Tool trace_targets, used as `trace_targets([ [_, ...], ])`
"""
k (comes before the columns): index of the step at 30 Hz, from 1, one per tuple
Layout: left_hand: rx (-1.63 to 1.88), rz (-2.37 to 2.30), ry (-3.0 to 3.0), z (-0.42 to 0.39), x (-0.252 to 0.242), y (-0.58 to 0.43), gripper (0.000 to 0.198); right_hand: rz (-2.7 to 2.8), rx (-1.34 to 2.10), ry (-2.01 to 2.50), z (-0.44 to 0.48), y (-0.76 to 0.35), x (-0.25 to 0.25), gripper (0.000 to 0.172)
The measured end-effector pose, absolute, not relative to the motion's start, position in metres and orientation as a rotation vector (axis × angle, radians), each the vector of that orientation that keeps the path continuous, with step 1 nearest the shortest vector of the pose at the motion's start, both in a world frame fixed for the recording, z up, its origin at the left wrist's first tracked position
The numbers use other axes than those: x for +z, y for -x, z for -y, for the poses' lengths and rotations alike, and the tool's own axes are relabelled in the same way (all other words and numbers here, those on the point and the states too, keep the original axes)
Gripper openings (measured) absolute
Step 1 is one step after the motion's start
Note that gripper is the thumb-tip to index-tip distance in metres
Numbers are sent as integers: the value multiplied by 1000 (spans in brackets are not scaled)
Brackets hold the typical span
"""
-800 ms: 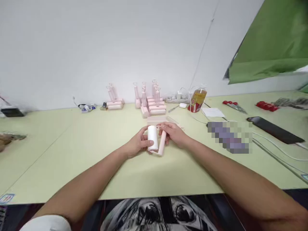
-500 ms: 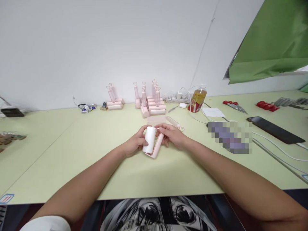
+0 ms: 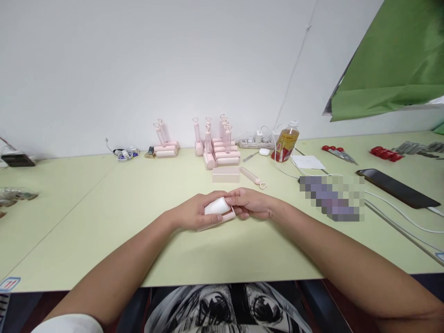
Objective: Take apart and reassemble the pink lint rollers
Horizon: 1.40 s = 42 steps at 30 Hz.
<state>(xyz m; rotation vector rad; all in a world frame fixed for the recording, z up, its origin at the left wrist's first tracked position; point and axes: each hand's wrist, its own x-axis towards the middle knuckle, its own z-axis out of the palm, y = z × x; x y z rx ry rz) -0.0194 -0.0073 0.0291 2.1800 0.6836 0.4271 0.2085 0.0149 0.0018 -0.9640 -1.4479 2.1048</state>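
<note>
My left hand (image 3: 194, 213) wraps around a white roll (image 3: 215, 206) that sits in a pink roller frame (image 3: 227, 216), both lying low on the pale green table (image 3: 104, 208). The fingers of my right hand (image 3: 253, 203) are closed on the right end of the same roll and frame. Just beyond my hands lie a pink flat cover piece (image 3: 225, 174) and a loose pink handle (image 3: 251, 176). Further back stand several assembled pink lint rollers (image 3: 217, 145) in a cluster, and a smaller group (image 3: 163, 142) to the left.
An amber drink bottle (image 3: 285, 144), a power strip (image 3: 255, 141) with cables, a white earbud case (image 3: 263, 151) and paper sit at the back right. A black phone (image 3: 395, 187), red-handled tools (image 3: 335, 151) and white cables lie to the right. Green cloth (image 3: 391, 60) hangs at the upper right.
The roll and frame went from standing nearly upright between my hands to lying down on the table, slightly nearer to me. Both hands lowered with them and stayed closed.
</note>
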Motion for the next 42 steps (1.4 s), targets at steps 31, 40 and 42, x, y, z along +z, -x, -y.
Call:
trace_targets([
  [31,401,-722,-2343,10,41,17,51,1641,1689,1044,-9,-203,7,49],
  [40,415,-714,-2394,9,40,18,50,1657,1675,1035,-7,-202,10,50],
  [42,404,-716,-2402,9,39,18,51,1654,1669,1036,-6,-201,10,50],
])
